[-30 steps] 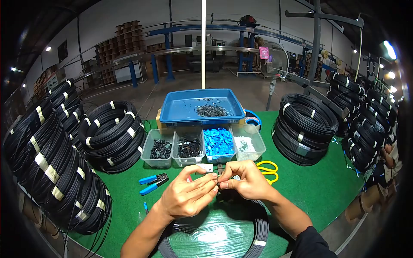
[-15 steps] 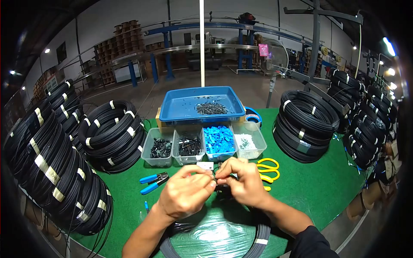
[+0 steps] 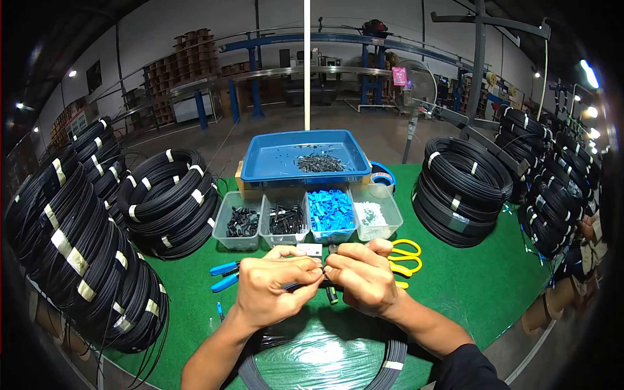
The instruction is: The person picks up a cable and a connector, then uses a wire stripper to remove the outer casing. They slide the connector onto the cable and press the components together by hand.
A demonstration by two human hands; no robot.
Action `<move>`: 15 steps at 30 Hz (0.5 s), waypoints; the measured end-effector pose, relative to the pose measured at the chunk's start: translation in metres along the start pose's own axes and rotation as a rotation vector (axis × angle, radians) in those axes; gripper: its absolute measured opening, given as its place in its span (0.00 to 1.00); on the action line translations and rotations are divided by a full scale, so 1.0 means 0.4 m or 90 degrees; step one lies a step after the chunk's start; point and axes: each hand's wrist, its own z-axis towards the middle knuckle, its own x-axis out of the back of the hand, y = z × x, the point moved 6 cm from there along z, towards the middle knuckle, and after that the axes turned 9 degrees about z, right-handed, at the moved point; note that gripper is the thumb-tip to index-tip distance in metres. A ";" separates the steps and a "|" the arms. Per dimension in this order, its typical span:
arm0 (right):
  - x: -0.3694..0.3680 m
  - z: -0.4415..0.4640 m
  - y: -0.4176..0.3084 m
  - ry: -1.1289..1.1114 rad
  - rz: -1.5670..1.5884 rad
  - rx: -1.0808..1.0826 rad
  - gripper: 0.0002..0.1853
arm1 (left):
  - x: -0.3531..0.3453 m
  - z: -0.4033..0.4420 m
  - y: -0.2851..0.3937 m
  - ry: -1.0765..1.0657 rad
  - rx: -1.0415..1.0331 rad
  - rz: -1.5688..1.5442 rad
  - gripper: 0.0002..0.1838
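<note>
My left hand [image 3: 276, 289] and my right hand [image 3: 364, 278] meet at the fingertips over the near middle of the green table. Both are closed in a pinch around something small and dark, mostly hidden by the fingers. Just below the fingertips lies a green-and-black tool [image 3: 332, 295]. Behind the hands a small white block [image 3: 310, 249] is partly visible. Yellow-handled scissors [image 3: 407, 259] lie beside my right hand, and a blue-handled tool [image 3: 225, 275] is partly covered by my left. Under my wrists rests a black cable coil [image 3: 395, 354] with plastic film inside its ring.
Clear bins hold black parts [image 3: 243, 222], blue connectors [image 3: 331, 211] and white pieces [image 3: 371, 214]. A blue tray [image 3: 273, 170] with dark scraps stands behind them. Cable coils are stacked at left [image 3: 170, 205] and right [image 3: 463, 195]. A small blue piece [image 3: 220, 312] lies near my left forearm.
My right hand has turned so its back faces up more, and its fingers curl over the pinch. My left hand has shifted slightly left and up. The green-and-black tool has come into view.
</note>
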 end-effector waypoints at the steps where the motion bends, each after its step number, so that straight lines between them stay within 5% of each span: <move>1: 0.002 0.004 0.009 -0.016 0.049 -0.052 0.07 | -0.002 0.000 0.020 -0.006 -0.071 0.068 0.08; 5: -0.058 -0.083 0.124 -0.112 0.553 -0.667 0.05 | -0.028 -0.022 0.066 -0.055 -0.358 0.299 0.05; 7: -0.055 -0.081 0.133 -0.126 0.573 -0.666 0.02 | -0.031 -0.026 0.059 -0.029 -0.381 0.319 0.03; 15: -0.012 -0.012 0.080 -0.042 0.180 -0.197 0.08 | -0.002 -0.002 -0.006 0.022 -0.062 0.154 0.07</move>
